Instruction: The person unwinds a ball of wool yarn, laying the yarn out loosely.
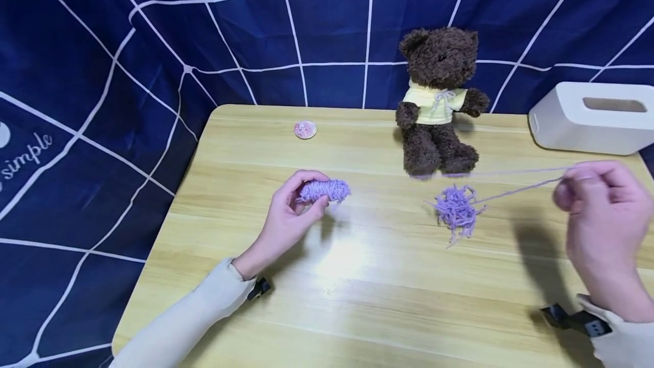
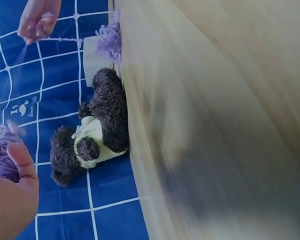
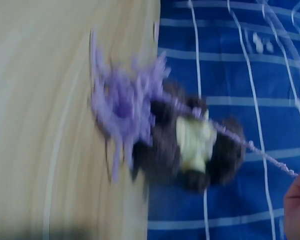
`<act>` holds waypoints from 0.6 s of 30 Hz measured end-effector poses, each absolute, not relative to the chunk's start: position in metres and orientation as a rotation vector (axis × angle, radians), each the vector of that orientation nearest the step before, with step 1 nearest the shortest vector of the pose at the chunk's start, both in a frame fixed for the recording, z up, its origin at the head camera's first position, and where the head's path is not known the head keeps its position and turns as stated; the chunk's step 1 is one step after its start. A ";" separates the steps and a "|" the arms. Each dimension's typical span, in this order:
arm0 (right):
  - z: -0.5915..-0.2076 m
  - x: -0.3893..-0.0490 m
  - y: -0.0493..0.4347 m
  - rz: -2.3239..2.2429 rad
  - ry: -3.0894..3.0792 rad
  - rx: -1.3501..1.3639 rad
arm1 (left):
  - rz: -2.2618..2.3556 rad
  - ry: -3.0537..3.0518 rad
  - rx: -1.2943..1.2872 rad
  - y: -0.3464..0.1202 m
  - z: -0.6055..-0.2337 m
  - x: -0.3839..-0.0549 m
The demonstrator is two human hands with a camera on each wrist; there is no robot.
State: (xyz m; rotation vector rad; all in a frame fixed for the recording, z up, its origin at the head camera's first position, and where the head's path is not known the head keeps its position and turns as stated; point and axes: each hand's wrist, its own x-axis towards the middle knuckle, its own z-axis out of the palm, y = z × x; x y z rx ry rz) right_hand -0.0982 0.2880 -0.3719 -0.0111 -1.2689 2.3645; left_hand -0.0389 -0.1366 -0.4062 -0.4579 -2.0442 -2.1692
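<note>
In the head view my left hand [image 1: 293, 209] grips a wound bundle of purple yarn [image 1: 327, 190] between thumb and fingers, above the table. At the right, my raised right hand [image 1: 603, 214] pinches a purple strand. One length of it runs down-left to a loose purple yarn tangle [image 1: 456, 209]; another, blurred, stretches leftward past the bear's feet. The right wrist view shows the tangle [image 3: 122, 102] blurred, its taut strand [image 3: 240, 140] reaching the fingers [image 3: 297, 205]. In the left wrist view the bundle [image 2: 4, 152] is partly cut off at the edge.
A brown teddy bear [image 1: 440, 101] in a yellow top sits at the table's back. A white tissue box [image 1: 595, 121] stands at the back right, and a round pink patterned disc [image 1: 305, 129] lies back left. Dark blue checked cloth [image 1: 332, 33] hangs behind the wooden table [image 1: 398, 311].
</note>
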 end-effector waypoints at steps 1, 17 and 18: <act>-0.373 -0.102 0.296 2.355 -1.225 -0.054 | -2.173 -2.043 -0.460 -0.137 -0.406 -0.039; -0.384 -0.102 0.324 2.035 -2.345 -0.353 | -2.238 -2.028 -0.447 -0.132 -0.406 -0.041; -0.384 -0.098 0.313 1.983 -2.441 -0.326 | -2.237 -2.032 -0.445 -0.132 -0.406 -0.041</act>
